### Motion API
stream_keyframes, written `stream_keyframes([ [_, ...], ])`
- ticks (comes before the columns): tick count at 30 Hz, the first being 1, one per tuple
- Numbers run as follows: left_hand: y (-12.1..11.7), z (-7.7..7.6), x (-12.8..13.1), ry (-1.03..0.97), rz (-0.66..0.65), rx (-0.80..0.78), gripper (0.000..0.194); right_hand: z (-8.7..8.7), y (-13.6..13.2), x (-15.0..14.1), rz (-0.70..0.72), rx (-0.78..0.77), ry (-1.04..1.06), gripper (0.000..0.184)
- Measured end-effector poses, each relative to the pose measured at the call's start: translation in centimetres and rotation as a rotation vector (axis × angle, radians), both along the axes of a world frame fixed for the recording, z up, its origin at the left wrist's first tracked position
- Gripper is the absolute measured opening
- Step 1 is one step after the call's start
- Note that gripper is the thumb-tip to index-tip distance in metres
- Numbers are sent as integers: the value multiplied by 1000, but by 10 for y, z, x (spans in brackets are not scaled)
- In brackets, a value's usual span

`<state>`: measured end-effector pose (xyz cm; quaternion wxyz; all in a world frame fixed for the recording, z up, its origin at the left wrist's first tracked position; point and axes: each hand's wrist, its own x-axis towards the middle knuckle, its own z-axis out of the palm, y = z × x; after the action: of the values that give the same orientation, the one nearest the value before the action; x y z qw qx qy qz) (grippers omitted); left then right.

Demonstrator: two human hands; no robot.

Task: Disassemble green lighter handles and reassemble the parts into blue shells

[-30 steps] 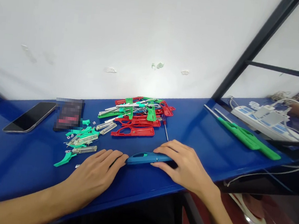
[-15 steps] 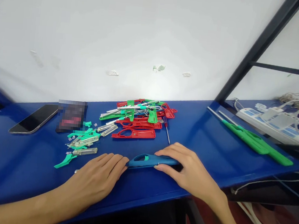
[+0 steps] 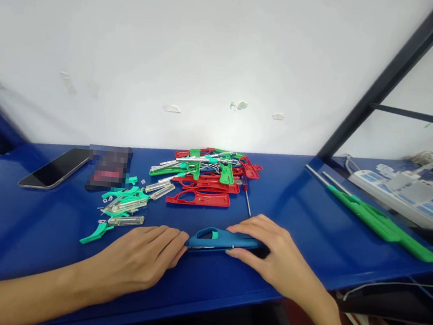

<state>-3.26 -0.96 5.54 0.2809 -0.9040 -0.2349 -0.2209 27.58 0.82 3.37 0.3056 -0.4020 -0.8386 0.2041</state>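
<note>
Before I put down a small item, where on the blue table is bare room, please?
Bare tabletop shows right of the screwdriver, up to the green lighters, and at left, between the phone and the left forearm. It is crowded toward the wall, with red and green shells, and beyond the left hand, with teal pieces and clear tubes.

From my end, this looks like a workshop. I see a blue bench (image 3: 281, 204) with a screwdriver (image 3: 245, 186), red plastic casings (image 3: 213, 199) and a power strip (image 3: 386, 190).
</note>
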Motion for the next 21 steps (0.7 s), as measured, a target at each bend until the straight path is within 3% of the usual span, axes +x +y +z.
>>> stream_keyframes([
  [12,5,0,-5,-14,-10,45,22,5,0,-2,-46,-128,21,28],
  [21,11,-10,-10,-60,45,-107,29,5,2,-1,-109,-262,55,27],
])
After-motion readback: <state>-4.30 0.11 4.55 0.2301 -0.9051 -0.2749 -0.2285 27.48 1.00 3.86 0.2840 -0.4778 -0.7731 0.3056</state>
